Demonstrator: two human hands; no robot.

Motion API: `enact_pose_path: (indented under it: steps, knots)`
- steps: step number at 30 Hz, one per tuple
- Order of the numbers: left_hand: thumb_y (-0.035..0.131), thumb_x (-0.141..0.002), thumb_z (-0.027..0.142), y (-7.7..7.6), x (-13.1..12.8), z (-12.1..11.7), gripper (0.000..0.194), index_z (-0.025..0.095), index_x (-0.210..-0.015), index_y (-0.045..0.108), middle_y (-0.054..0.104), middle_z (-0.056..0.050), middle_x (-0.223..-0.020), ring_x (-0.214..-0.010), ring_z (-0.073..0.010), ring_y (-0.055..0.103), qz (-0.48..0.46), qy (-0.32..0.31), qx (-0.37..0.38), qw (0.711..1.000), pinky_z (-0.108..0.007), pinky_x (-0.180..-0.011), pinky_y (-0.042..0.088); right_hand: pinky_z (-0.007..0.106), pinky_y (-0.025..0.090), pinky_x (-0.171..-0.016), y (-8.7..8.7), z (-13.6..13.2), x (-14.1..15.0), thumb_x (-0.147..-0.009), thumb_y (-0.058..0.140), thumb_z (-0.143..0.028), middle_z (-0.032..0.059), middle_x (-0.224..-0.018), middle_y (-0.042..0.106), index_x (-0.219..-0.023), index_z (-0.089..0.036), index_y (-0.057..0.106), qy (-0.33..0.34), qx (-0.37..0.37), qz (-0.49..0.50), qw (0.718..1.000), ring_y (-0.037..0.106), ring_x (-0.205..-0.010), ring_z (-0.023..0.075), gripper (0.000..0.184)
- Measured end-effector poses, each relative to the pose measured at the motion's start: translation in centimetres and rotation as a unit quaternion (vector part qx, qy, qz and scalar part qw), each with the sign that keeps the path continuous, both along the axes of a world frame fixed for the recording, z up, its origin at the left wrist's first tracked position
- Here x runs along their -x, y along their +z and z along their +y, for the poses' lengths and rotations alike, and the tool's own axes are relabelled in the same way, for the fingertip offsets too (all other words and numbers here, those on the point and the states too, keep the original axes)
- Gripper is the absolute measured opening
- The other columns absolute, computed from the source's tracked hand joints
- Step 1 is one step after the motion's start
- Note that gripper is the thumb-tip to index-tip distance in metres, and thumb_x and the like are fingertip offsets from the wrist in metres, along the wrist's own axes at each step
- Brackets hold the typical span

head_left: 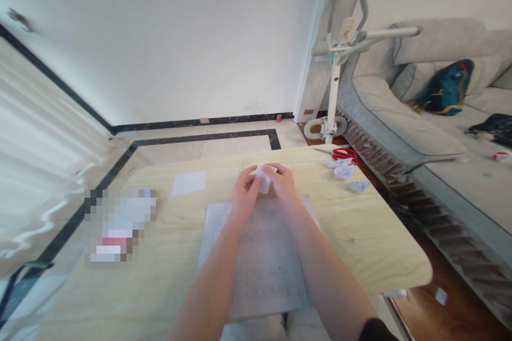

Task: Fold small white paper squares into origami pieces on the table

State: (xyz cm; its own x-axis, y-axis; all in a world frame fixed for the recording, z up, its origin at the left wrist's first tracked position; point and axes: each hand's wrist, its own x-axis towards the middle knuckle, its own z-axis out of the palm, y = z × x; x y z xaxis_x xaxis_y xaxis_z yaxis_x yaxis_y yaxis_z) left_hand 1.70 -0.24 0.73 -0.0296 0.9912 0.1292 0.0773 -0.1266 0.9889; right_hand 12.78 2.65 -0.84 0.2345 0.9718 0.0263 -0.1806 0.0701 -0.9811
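Note:
A small piece of white paper (265,183) is held between both hands above the far middle of the table. My left hand (245,191) grips its left side, the thumb against the paper. From the right, my right hand (283,181) pinches the upper part with thumb and fingers. The paper looks folded, though its exact shape is partly hidden by the fingers. Beneath my forearms lies a printed sheet (264,266) with rows of faint text. A flat white paper square (189,183) rests to the left of my hands.
Red-handled scissors (344,156) lie at the table's (384,250) far right, beside crumpled or folded white papers (344,171) and another paper piece (359,186). A blurred-out item (124,226) is on the left. Beyond the right edge are a grey sofa (412,117) and white exercise equipment (334,90).

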Motion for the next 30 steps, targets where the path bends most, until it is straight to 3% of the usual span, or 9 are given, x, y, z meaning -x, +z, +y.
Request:
enact_pose_path:
  steps: [7,17,26,30]
  knots:
    - [0.054,-0.079,0.032,-0.6,0.2,0.3,0.023,0.013,-0.086,0.064,0.067,-0.008,-0.082,-0.075,-0.0163,0.061,0.04,0.045,0.0,0.998,-0.026,-0.067,0.046,0.027,0.044,-0.062,0.2,-0.3,0.1,-0.062,0.068,-0.034,0.0026,-0.071,0.069,-0.07,-0.018,0.071,0.033,-0.015,-0.02,0.999,0.059,-0.067,0.0175,0.018]
    - [0.054,-0.078,0.033,-0.7,0.7,0.5,0.024,0.012,-0.084,0.064,0.066,-0.007,-0.077,-0.07,-0.0157,0.059,0.057,0.118,-0.005,0.991,-0.025,-0.064,0.044,0.027,0.042,-0.059,-0.2,0.0,0.4,-0.062,0.069,-0.035,0.001,-0.062,0.065,-0.066,-0.018,0.07,0.026,0.01,0.033,0.999,0.054,-0.059,0.014,0.018]
    - [0.055,-0.076,0.034,-0.8,0.6,0.6,0.025,0.012,-0.083,0.066,0.067,-0.008,-0.079,-0.071,-0.0163,0.059,0.02,0.107,0.0,0.994,-0.026,-0.064,0.045,0.027,0.04,-0.057,-0.8,0.2,0.5,-0.062,0.069,-0.037,0.0002,-0.06,0.061,-0.06,-0.018,0.067,0.025,0.016,0.103,0.994,0.052,-0.056,0.0126,0.019]
    - [0.055,-0.076,0.035,-1.0,0.6,0.7,0.026,0.012,-0.083,0.066,0.067,-0.008,-0.078,-0.07,-0.0163,0.059,0.016,0.102,0.005,0.995,-0.026,-0.063,0.045,0.027,0.039,-0.056,-1.1,0.2,0.5,-0.065,0.067,-0.04,0.0,-0.059,0.06,-0.061,-0.018,0.067,0.016,-0.001,0.078,0.997,0.051,-0.056,0.0126,0.023]
